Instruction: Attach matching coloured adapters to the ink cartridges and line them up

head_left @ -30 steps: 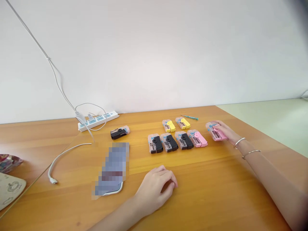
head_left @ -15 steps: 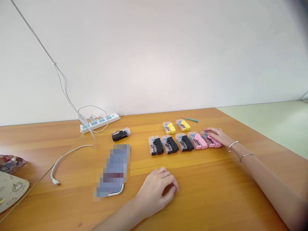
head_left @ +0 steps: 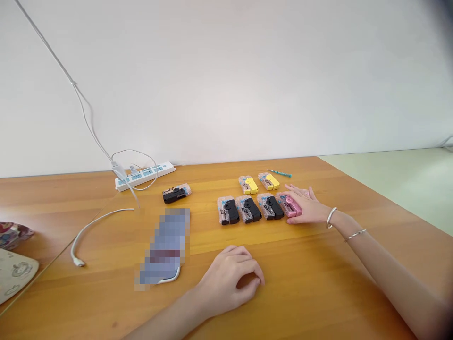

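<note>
A row of small ink cartridges lies on the wooden table point(head_left: 318, 283): three black ones point(head_left: 249, 209) and a pink one point(head_left: 290, 205). My right hand point(head_left: 307, 206) lies flat at the row's right end, fingers stretched over a second pink cartridge, which it mostly hides, pressed against the first. Two yellow cartridges point(head_left: 258, 183) sit just behind the row. A lone black cartridge point(head_left: 176, 193) rests farther left. My left hand point(head_left: 233, 278) rests on the table nearer to me, fingers curled loosely under, with nothing visible in them.
A thin teal screwdriver point(head_left: 279, 173) lies behind the yellow cartridges. A white power strip point(head_left: 145, 175) with plugged cables sits by the wall; a loose white cable point(head_left: 95, 224) curves left. A blurred phone point(head_left: 164, 248) lies left of my left hand. A patterned pouch point(head_left: 14, 232) is at far left.
My right hand slid the second pink cartridge left from the table's right side until it met the first pink one. My left hand stayed in place.
</note>
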### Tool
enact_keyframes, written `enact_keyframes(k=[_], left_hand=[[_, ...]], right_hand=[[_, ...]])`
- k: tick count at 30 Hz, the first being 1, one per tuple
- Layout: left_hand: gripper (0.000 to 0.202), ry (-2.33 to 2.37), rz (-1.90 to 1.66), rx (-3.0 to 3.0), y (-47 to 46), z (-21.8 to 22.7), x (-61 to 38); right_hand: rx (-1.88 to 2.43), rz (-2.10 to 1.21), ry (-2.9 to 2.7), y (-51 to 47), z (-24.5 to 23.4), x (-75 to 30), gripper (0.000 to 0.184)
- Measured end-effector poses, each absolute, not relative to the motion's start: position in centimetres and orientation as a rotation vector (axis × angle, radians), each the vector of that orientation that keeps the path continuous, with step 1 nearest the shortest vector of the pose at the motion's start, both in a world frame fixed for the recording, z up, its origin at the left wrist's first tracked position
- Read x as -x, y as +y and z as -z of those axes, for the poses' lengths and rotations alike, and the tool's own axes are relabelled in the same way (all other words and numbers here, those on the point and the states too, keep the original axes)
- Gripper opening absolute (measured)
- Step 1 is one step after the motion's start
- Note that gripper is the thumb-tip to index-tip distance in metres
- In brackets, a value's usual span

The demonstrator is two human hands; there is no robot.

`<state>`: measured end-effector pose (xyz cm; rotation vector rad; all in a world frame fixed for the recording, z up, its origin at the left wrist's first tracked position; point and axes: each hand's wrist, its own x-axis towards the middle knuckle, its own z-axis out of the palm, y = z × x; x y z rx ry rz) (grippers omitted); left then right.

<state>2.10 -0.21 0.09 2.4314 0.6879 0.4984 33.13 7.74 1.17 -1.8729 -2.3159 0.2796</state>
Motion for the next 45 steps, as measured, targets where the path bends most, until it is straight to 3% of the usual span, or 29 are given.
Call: enact_keyframes(k=[4,10,14,17,23,28,33,38,45], left_hand=[[0.016,0.689,-0.531,-2.432,-0.2,-0.1,-2.1],[0.016,0.716,-0.601,-2.394,-0.2,-0.2,-2.1],[0.012,0.866,-0.706,-2.094,-0.1,-0.4,-1.9],[0.021,0.938,-0.764,-1.825,0.2,-0.3,-1.9],[0.048,0.972,-0.802,-1.752,0.2,0.5,-1.8],[0.047,0.973,-0.822,-1.717,0.3,0.6,-1.9],[0.038,0.859,-0.897,-1.644,0.6,0.5,-1.9],[0.036,0.839,-0.878,-1.628,0.4,0.3,-1.6],[0.033,0.917,-0.874,-1.655,0.3,0.3,-1.7]], right_hand=[[1.861,-0.27,-2.289,7.8,-0.9,-33.5,0.064],[1.785,-0.16,-2.193,8.0,-1.6,-33.1,0.062],[1.441,-0.067,-2.122,6.8,-2.5,-29.8,0.069],[1.13,-0.11,-2.17,4.6,-2.3,-25.5,0.074],[0.97,0.041,-2.313,-0.1,0.0,-19.1,0.083],[0.897,-0.034,-2.448,-0.2,-0.1,-19.2,0.093],[0.894,-0.14,-2.547,1.8,-1.7,-21.7,0.06],[0.977,-0.194,-2.446,2.6,-2.2,-23.0,0.044],[0.949,0.171,-2.512,1.6,-2.3,-21.8,0.029]])
